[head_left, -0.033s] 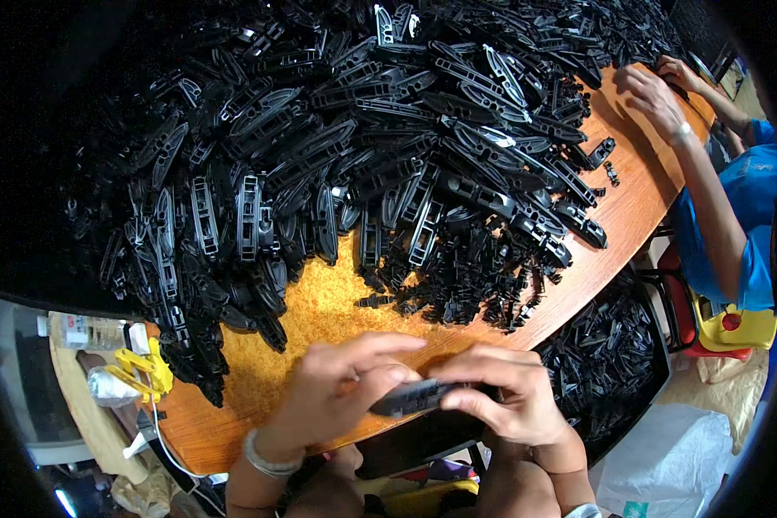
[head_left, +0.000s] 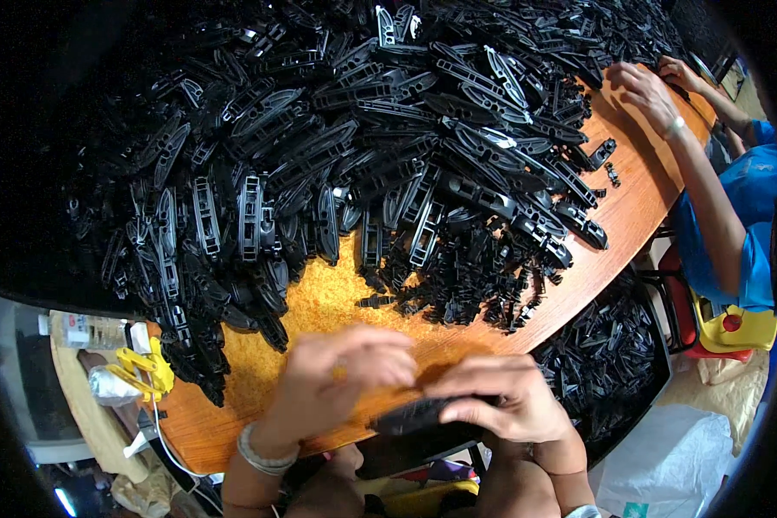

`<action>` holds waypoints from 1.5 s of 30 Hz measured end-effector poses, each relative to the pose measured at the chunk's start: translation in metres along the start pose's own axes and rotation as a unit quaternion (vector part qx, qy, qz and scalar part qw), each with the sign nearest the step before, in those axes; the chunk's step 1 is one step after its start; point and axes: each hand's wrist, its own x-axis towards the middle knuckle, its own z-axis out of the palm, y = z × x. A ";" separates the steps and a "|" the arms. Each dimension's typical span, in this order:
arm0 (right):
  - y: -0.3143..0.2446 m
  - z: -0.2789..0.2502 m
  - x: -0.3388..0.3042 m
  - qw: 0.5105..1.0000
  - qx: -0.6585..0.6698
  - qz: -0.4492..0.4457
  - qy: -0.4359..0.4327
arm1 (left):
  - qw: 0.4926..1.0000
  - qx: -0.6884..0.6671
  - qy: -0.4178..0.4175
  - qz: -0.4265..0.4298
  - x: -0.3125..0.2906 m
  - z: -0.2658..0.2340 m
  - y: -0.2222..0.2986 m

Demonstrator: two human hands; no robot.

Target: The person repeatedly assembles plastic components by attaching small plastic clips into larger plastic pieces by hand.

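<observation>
My right hand (head_left: 514, 401) grips a long, dark, curved plastic part (head_left: 410, 418) at its right end, thumb in front and fingers over the top. The part lies nearly level just over the table's near edge; its surface is too blurred for detail. Above and left of it is my left hand (head_left: 332, 371), apart from the part. Motion smears its fingers, so whether a small piece sits between them is hidden. Beyond both hands, several small black clips (head_left: 466, 276) lie heaped on the wooden table (head_left: 319, 302).
A large pile of long black plastic parts (head_left: 302, 147) covers the table's far side. Below its right edge stands a black bin (head_left: 660, 380) of similar parts. At right, a co-worker's hand (head_left: 652, 99) reaches over the table. A yellow tool (head_left: 151, 371) lies at left.
My left hand has come up off the plastic part, where its fingers were touching it before. The part has tipped slightly downward in my right hand, and the co-worker's near hand has shifted a little left.
</observation>
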 end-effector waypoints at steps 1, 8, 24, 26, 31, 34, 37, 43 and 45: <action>0.001 -0.003 -0.001 0.997 0.006 0.021 -0.069 | 0.995 0.057 0.039 0.067 0.007 -0.004 -0.007; 0.010 0.020 0.047 0.885 -0.407 -0.191 0.124 | 0.758 0.607 0.228 0.070 0.068 -0.008 -0.027; 0.020 0.055 0.053 0.850 -0.477 -0.216 0.048 | 0.879 0.413 0.219 0.091 0.010 -0.005 -0.027; 0.018 0.055 0.053 0.853 -0.476 -0.213 0.031 | 0.878 0.387 0.236 0.152 0.011 -0.006 -0.028; 0.020 0.059 0.050 0.852 -0.469 -0.232 0.001 | 0.943 0.194 0.263 0.067 0.005 0.000 -0.023; 0.020 0.058 0.050 0.850 -0.465 -0.246 -0.015 | 0.938 0.204 0.277 0.050 0.002 0.003 -0.019; 0.021 0.056 0.047 0.857 -0.451 -0.248 -0.027 | 0.929 0.232 0.261 0.127 0.008 -0.002 -0.021; 0.014 0.035 0.019 0.966 -0.048 -0.151 0.205 | 0.961 0.095 0.257 0.036 -0.002 0.004 -0.013; 0.012 0.028 0.019 0.954 0.163 -0.094 0.232 | 0.968 0.132 0.193 0.089 -0.003 0.006 -0.009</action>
